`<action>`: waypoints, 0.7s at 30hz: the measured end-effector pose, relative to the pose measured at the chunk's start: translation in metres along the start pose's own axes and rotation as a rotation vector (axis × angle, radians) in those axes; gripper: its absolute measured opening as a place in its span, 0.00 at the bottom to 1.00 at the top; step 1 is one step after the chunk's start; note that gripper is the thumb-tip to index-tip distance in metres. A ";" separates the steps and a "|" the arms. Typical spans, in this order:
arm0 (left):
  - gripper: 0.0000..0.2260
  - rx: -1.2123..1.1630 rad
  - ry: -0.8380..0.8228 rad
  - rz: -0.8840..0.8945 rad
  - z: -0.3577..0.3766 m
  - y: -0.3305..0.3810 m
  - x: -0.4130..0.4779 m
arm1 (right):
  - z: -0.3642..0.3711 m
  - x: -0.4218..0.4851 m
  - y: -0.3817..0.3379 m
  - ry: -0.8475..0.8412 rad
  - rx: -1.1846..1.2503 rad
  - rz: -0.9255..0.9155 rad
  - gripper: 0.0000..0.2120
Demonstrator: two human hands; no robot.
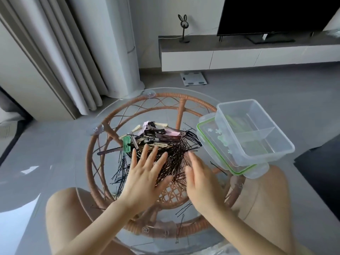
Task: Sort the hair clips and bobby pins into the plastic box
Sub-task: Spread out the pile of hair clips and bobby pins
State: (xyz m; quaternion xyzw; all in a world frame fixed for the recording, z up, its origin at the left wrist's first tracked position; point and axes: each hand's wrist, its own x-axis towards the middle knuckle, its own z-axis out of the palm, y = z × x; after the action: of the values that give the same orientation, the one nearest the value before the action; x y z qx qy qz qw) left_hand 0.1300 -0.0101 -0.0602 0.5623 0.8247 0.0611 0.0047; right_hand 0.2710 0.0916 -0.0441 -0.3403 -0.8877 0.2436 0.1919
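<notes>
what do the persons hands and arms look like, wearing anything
Both the left hand and the right hand are bare: no gloves, rings, watch or bracelets visible. The forearms are bare too, with no sleeve in view. Nails look short and unpainted.

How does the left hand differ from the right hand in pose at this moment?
The left hand lies palm down with fingers spread wide over the bobby pins; the right hand stands more on edge, fingers together. The left hand covers the pile; the right hand is at its side. Both are open and hold nothing.
</notes>
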 end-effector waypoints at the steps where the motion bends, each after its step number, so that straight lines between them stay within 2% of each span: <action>1: 0.30 -0.021 0.012 0.051 -0.003 0.007 0.002 | -0.008 -0.008 0.008 0.083 -0.104 0.001 0.20; 3: 0.30 -0.023 0.007 0.220 -0.005 0.025 0.002 | -0.020 -0.022 0.026 0.116 -0.260 0.033 0.18; 6: 0.29 0.071 -0.066 0.490 0.001 0.045 0.001 | -0.016 -0.033 0.049 0.041 -0.405 0.060 0.19; 8: 0.25 0.123 -0.062 0.556 0.007 0.044 0.003 | -0.009 -0.033 0.052 0.027 -0.446 0.014 0.19; 11: 0.19 0.153 -0.029 0.523 0.010 0.032 0.006 | -0.009 -0.024 0.049 0.063 -0.449 -0.003 0.18; 13: 0.18 0.161 -0.021 0.477 0.010 0.024 0.008 | -0.012 -0.018 0.049 0.092 -0.422 0.029 0.20; 17: 0.19 0.151 -0.004 0.309 0.004 0.010 0.016 | -0.009 -0.016 0.050 0.047 -0.458 0.036 0.22; 21: 0.20 -0.013 0.059 0.235 -0.008 0.010 0.035 | 0.000 -0.019 0.036 0.036 -0.351 0.021 0.24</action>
State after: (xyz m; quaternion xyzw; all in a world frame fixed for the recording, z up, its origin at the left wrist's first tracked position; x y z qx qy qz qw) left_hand 0.1256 0.0253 -0.0488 0.6531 0.7524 0.0832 -0.0231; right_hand 0.3029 0.1015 -0.0674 -0.3819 -0.9095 0.0808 0.1427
